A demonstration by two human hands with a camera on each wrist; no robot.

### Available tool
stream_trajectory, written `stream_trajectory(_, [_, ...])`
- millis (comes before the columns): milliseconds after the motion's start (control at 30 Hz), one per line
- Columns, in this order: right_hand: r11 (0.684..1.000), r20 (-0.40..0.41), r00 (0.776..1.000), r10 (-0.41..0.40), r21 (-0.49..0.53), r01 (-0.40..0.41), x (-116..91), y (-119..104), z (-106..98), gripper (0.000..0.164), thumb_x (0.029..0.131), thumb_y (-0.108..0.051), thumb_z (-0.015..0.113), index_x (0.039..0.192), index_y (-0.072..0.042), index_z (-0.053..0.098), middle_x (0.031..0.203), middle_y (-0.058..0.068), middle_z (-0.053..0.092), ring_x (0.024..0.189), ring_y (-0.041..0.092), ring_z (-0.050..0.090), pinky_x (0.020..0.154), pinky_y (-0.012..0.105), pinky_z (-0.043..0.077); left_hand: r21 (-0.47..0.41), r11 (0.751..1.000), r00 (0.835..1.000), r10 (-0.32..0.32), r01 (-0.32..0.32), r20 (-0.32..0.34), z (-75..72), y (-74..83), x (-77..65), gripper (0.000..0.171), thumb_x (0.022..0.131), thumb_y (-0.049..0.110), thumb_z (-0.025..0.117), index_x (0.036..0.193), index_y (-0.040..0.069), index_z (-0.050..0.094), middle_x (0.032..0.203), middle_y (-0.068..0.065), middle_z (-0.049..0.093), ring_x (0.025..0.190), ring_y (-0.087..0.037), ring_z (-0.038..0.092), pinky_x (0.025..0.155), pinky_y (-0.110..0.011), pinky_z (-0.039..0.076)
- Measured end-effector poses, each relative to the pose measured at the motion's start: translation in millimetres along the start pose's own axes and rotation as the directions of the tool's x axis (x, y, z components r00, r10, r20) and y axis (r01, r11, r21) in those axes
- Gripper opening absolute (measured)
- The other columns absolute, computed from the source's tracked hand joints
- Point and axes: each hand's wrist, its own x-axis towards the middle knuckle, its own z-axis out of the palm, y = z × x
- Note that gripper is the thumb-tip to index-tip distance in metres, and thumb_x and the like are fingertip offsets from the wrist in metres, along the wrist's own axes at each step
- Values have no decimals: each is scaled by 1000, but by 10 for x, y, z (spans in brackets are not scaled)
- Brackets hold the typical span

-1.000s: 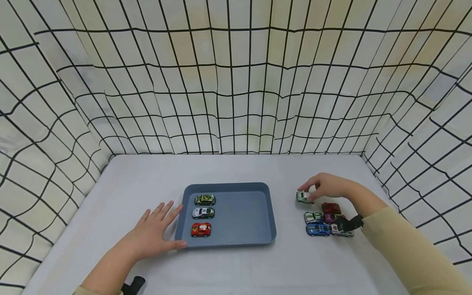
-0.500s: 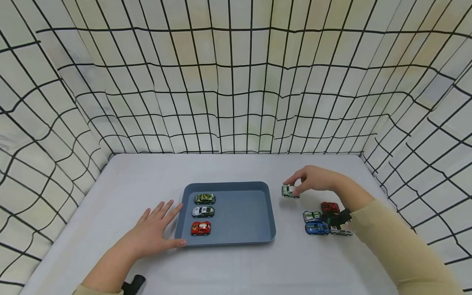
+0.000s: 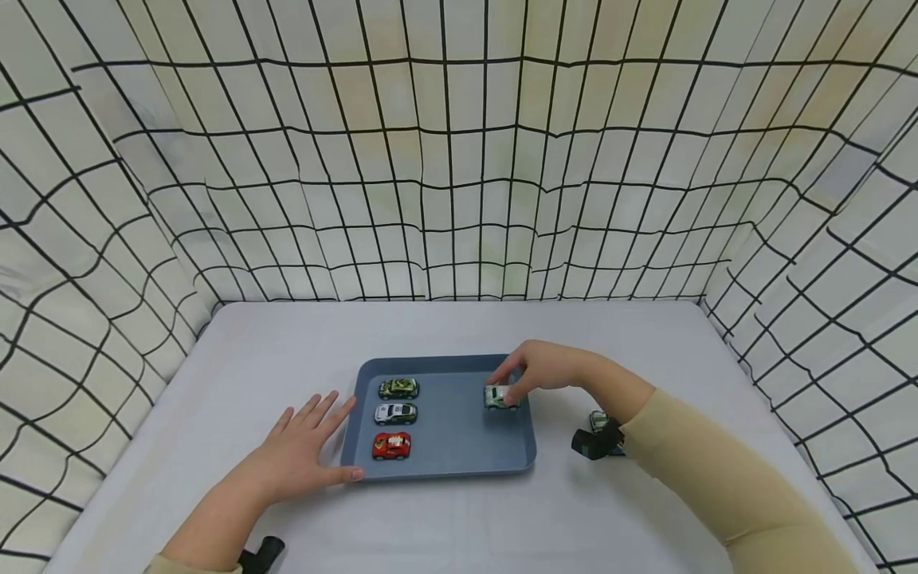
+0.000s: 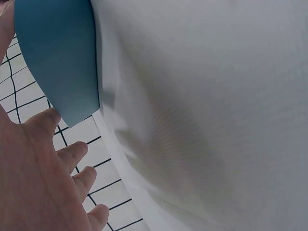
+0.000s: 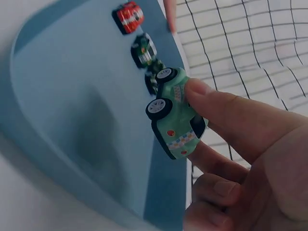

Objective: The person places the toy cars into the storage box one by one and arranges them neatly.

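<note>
Between thumb and fingers my right hand (image 3: 541, 368) pinches a pale green toy car (image 5: 175, 113), held over the right part of the blue-grey tray (image 3: 459, 466). The right wrist view shows its wheels turned toward the tray. My left hand (image 3: 297, 450) lies with fingers spread at the tray's left side, thumb at the near left corner. Along the tray's left side stand a camouflage-patterned toy car (image 3: 398, 388), a white and green toy car (image 3: 395, 414) and a red toy car (image 3: 391, 446), one behind the other.
Right of the tray, a green and white toy car (image 3: 598, 421) shows partly; the right wrist's black strap and sleeve cover whatever lies around it. White cloth covers the table (image 3: 459, 526). A white sheet with black grid lines (image 3: 459, 183) rises behind and at both sides.
My right hand has carried the pale green car leftward from beside the other cars on the right to above the tray. The left hand stays where it was.
</note>
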Motion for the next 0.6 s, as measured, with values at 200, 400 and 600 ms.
stream_trajectory(200, [998, 13, 999, -45, -37, 46, 258, -201, 258, 34, 83, -26, 81, 116, -28, 75, 94, -11, 66, 88, 19, 57, 67, 29, 45, 8, 1000, 1000, 1, -1, -8, -3, -6, -4, 111, 71, 77, 67, 155, 14, 34, 158, -23, 28, 144, -49, 21, 112, -72, 14])
stream_trajectory(400, [995, 24, 997, -80, -61, 81, 416, -401, 415, 35, 83, -27, 81, 117, -26, 75, 94, -13, 67, 92, 18, 60, 72, 28, 46, 12, 1000, 1000, 4, -4, -5, -8, -9, 12, 111, 70, 79, 67, 155, 14, 34, 158, -23, 28, 145, -49, 21, 112, -72, 13])
stream_trajectory(600, [996, 41, 996, -78, -39, 80, 487, -515, 493, 35, 82, -27, 82, 117, -27, 76, 96, -14, 66, 95, 16, 60, 76, 28, 47, 6, 1000, 1000, -5, 5, 6, -4, 5, 3, 113, 70, 81, 64, 156, 15, 33, 159, -23, 28, 144, -50, 20, 112, -72, 13])
